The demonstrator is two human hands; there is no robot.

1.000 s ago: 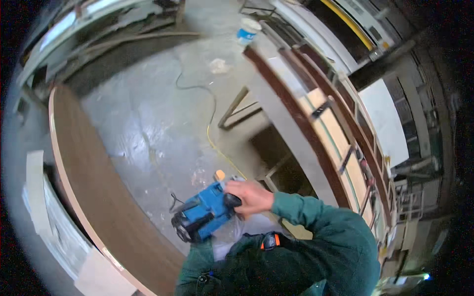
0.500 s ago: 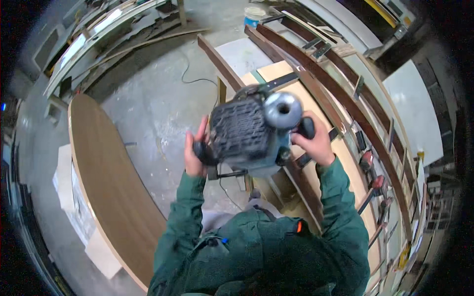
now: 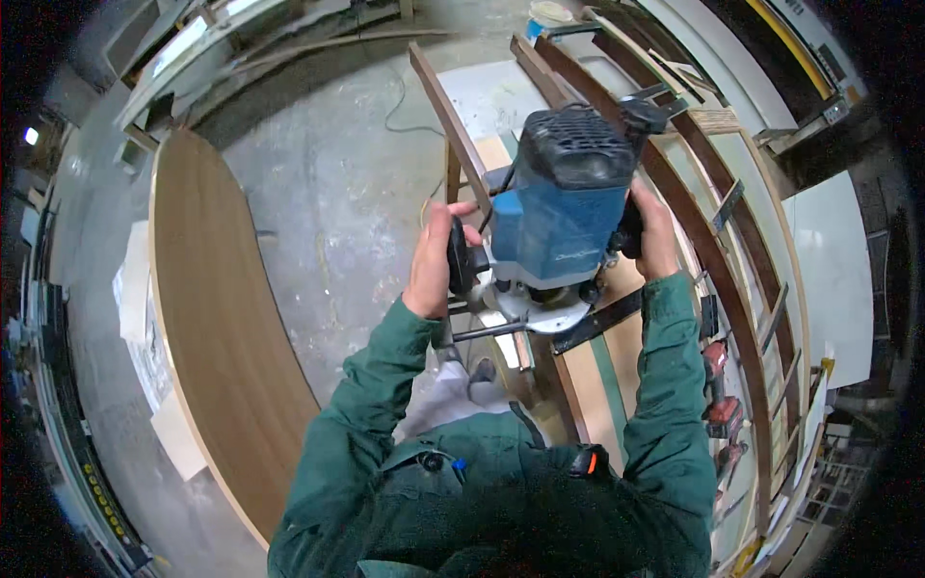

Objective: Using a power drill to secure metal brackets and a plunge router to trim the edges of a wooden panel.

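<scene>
A blue and black plunge router (image 3: pixel 570 229) is held up in front of me between both hands, its vented black cap at the top and its pale metal base lower down. My left hand (image 3: pixel 434 258) is closed round the black side handle, with a finger reaching past it. My right hand (image 3: pixel 658 231) grips the opposite handle, partly hidden by the router's body. Below the router lie pale wooden boards (image 3: pixel 581 378) with a green stripe and a dark bar (image 3: pixel 599 323) across them. Whether the base touches them, I cannot tell.
To my left stands a long curved wooden panel (image 3: pixel 217 318). Curved brown frame pieces (image 3: pixel 718 265) with cross bars extend along my right. Red and black power tools (image 3: pixel 723 416) lie there. A cable (image 3: pixel 393 116) trails over the grey floor (image 3: pixel 332 202). A bucket (image 3: pixel 549 16) stands at the far end.
The router has swung from a tilted pose to a more upright one, showing its blue side. Both hands moved with it, up and to the right, still on the handles.
</scene>
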